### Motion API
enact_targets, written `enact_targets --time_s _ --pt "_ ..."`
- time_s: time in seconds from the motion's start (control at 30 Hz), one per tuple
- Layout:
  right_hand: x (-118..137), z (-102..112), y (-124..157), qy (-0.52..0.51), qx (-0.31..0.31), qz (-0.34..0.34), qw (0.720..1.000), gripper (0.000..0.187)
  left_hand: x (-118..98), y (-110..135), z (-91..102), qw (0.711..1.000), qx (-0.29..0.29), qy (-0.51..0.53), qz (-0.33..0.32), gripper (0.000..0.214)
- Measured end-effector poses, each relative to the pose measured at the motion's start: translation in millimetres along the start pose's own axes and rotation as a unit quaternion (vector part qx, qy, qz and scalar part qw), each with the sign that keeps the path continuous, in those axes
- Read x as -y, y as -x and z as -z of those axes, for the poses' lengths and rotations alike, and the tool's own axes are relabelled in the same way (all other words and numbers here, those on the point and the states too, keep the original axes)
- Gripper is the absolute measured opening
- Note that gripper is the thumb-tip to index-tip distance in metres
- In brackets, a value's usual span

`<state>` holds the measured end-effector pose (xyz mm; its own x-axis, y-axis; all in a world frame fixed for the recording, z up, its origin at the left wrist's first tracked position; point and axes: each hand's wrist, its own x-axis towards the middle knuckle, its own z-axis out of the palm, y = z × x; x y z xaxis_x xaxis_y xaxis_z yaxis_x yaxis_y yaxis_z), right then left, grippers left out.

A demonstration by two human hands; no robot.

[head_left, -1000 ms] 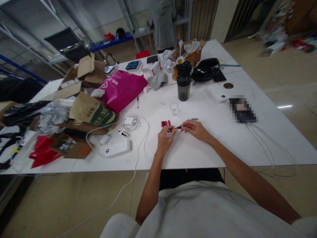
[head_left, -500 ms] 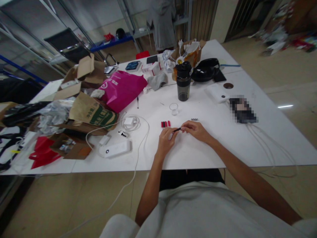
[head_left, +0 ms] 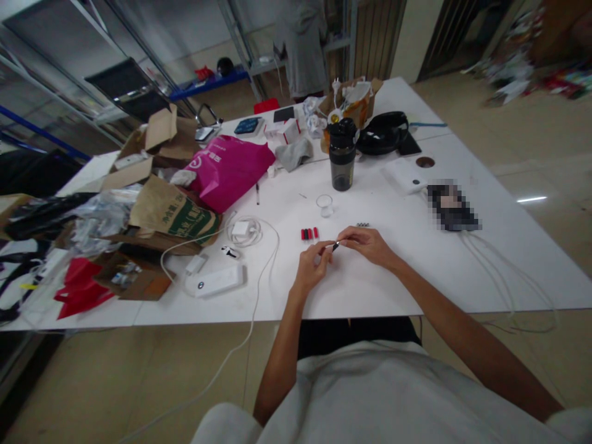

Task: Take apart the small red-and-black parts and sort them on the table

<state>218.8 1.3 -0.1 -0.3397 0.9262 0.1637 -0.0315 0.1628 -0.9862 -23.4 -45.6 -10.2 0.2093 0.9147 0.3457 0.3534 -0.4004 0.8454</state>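
Note:
Between my fingertips, just above the white table, is a small dark stick-like piece (head_left: pixel 335 246) with a pale bit at its upper end; its kind is too small to tell. My left hand (head_left: pixel 311 264) pinches it from the left. From the right, my right hand (head_left: pixel 367 244) has thumb and fingers closed at the pale end. Several short red and black cylinders (head_left: pixel 309 234) lie in a row beyond my left hand. Behind my right fingers sits a small group of dark and silvery pieces (head_left: pixel 363 225). A small clear cup (head_left: pixel 324 206) stands farther back.
A dark shaker bottle (head_left: pixel 342 157) stands beyond the cup. To the left are a coiled white cable with charger (head_left: pixel 241 229), a white power bank (head_left: pixel 217 280), a pink bag (head_left: pixel 231 169) and open cardboard boxes (head_left: pixel 141 280). A blurred-out device (head_left: pixel 453 206) lies right.
The dark piece has turned from nearly level to more steeply tilted, and less of it shows. A pale bit appears at its upper end. My left fingers have shifted slightly around it.

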Motion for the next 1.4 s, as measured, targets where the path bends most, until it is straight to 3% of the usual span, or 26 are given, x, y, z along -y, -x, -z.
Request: enact_targets --time_s 0.1,0.27,0.37,0.43,0.57,0.63,0.73,1.0,1.4 --pt "5.5 2.0 2.1 -0.013 0.007 -0.006 1.000 0.044 -5.6 -0.8 -1.3 0.989 0.027 0.122 0.080 0.051" --pt "17.0 6.1 8.3 -0.038 -0.001 -0.005 0.999 0.038 -12.5 -2.9 -1.5 0.927 0.098 0.311 0.183 0.068" --pt "21.9 16.4 9.5 -0.036 -0.054 0.016 0.998 0.034 -15.4 -2.6 2.0 0.891 0.137 0.370 0.224 0.066" --pt "22.8 29.9 8.2 -0.001 -0.104 0.033 0.994 0.035 -15.5 -2.0 4.3 0.884 0.125 0.388 0.230 0.064" --pt "17.0 66.4 3.4 0.181 -0.176 0.068 0.965 0.034 -8.3 -3.2 6.6 0.903 0.045 0.379 0.199 0.064" --pt "9.9 82.3 1.3 0.265 -0.173 0.083 0.945 0.032 -3.0 -5.1 6.8 0.915 0.009 0.363 0.178 0.065" --pt "-5.4 95.8 -0.9 0.305 -0.148 0.108 0.935 0.028 2.8 -6.9 6.0 0.924 -0.031 0.346 0.157 0.070" --pt "-41.0 101.0 -0.2 0.351 -0.117 0.092 0.924 0.027 7.3 -4.5 2.3 0.959 -0.043 0.261 0.100 0.068" --pt "-43.6 102.3 1.4 0.372 -0.099 0.094 0.918 0.026 10.9 -4.1 2.4 0.956 -0.063 0.271 0.097 0.079"
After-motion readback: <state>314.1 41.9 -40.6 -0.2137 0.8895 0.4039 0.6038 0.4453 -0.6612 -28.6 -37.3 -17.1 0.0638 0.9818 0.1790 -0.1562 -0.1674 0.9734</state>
